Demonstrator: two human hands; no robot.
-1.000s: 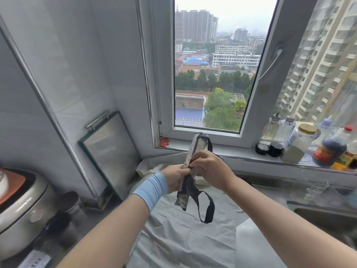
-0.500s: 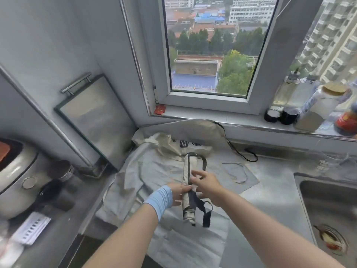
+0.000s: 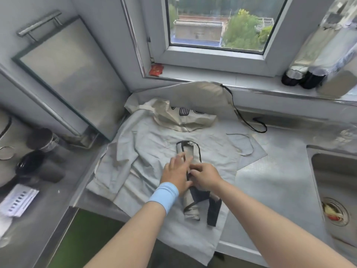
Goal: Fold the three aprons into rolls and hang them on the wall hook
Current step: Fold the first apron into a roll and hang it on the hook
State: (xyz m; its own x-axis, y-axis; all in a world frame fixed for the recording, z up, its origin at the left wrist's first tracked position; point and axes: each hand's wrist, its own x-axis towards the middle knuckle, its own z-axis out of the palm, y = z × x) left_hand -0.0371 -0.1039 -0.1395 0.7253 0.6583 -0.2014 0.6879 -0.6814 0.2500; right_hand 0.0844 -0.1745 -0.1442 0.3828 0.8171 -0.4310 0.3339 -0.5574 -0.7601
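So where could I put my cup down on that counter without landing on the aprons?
The bare counter between the grey apron and the sink is free, and so is the sill between the red packet and the bottles. The left end is crowded with kitchenware, and the roll sits mid-counter.

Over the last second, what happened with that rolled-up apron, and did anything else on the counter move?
The rolled apron, held upright in the air, came down and now lies on the grey apron spread over the counter. The left hand loosened its grip; its fingers now rest straight on the roll. The right hand still pinches the roll's middle. The cream apron stayed put.
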